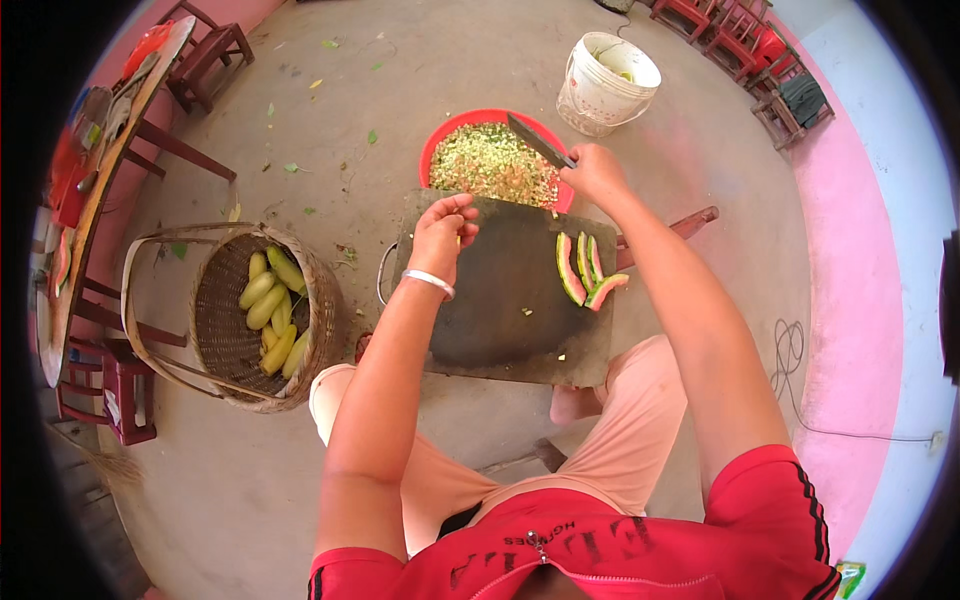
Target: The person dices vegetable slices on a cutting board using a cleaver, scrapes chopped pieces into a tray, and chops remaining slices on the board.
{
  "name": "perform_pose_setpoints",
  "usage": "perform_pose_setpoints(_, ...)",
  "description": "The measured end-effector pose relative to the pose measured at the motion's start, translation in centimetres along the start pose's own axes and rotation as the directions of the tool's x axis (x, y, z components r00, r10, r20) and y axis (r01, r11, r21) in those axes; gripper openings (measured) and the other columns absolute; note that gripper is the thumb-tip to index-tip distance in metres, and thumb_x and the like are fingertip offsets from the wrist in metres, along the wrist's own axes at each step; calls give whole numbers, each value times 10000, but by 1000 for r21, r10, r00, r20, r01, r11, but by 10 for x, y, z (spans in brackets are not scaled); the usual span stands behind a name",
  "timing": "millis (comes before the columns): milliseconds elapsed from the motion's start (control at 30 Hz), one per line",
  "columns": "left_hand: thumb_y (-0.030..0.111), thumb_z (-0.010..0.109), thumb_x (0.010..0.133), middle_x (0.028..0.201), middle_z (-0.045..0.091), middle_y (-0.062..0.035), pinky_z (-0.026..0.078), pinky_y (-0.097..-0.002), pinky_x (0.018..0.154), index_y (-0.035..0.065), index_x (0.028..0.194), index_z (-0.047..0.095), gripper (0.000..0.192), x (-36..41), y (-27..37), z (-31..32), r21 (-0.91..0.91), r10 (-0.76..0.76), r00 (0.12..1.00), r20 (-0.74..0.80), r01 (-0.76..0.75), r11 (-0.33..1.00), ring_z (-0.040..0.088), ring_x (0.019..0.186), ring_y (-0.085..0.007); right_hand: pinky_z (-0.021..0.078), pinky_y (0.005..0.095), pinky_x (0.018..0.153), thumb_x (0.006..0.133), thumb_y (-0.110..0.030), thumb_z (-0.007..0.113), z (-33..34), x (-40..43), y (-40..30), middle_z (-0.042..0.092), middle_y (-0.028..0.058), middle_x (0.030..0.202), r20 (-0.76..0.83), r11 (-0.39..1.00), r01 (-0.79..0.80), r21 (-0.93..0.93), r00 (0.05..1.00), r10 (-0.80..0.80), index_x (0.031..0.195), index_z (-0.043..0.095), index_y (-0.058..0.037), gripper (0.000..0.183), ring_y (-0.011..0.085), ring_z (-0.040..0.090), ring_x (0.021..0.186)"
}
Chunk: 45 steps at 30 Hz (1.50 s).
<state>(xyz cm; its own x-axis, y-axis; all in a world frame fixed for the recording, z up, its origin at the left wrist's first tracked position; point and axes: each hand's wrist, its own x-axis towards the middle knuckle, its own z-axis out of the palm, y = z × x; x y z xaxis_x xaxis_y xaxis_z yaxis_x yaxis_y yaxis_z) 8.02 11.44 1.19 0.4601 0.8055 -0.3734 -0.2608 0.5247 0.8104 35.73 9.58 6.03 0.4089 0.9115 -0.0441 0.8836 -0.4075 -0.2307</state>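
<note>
My right hand (pixel 596 176) grips the handle of a dark-bladed kitchen knife (pixel 536 139). The blade points up and left over a red plastic basin (pixel 429 146) full of finely diced, pale green and pinkish pieces (pixel 487 154). Above the far left part of a dark, worn chopping board (pixel 495 300), my left hand (pixel 442 232) has its fingers loosely bent and apart. A tiny pale bit shows by its fingers; nothing larger is seen in it. Several watermelon rind strips (pixel 571 270) lie at the board's right edge, and small crumbs dot its surface.
Left of the board stands a woven basket (pixel 322 330) with a tall handle, holding several yellow-green gourd-like vegetables (pixel 266 306). A white bucket (pixel 592 90) is beyond the basin to the right. A cluttered table (pixel 124 172) is at far left. A cable (pixel 787 367) trails along the right wall.
</note>
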Motion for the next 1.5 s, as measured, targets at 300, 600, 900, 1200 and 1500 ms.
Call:
perform_pose_setpoints(300,-81,501,943,1213,665,-106,541,-296,899,6,1298,578,374,33,-26,35,175,150,989,14,-150,973,671,1082,-210,540,427,679,797,-266,697,5,-107,39,719,145,753,-130,906,-118,406,974,185,1023,740,-71,301,304,715,722)
perform_pose_setpoints(600,328,760,853,1072,709,-131,507,-441,929,79,1169,697,407,75,-1,67,957,570,773,278,-272,-98,671,1034,-343,513,283,616,882,-141,688,7,-150,60,722,95,747,-99,804,-140,577,966,240,1082,683,59,283,112,678,650)
perform_pose_setpoints(900,120,694,879,963,701,-132,535,-357,773,35,944,724,112,-64,-43,39,789,451,759,469,-590,171,680,885,-285,532,368,647,825,-271,713,10,-165,46,714,152,768,-153,655,-45,755,958,243,1083,732,-62,332,255,700,669)
perform_pose_setpoints(1200,13,703,829,992,686,-127,549,-350,771,32,973,710,145,-67,-40,53,787,293,821,489,-561,259,687,864,-271,515,314,617,852,-198,713,12,-153,54,703,129,738,-179,561,11,827,953,245,1069,706,17,305,166,669,642)
perform_pose_setpoints(1500,-24,707,821,976,695,-128,558,-376,730,55,1016,699,211,-69,-22,45,734,222,764,605,-644,216,688,836,-304,492,225,627,924,-44,678,-8,-142,63,681,19,831,46,296,-148,944,945,324,1103,662,39,199,54,611,709)
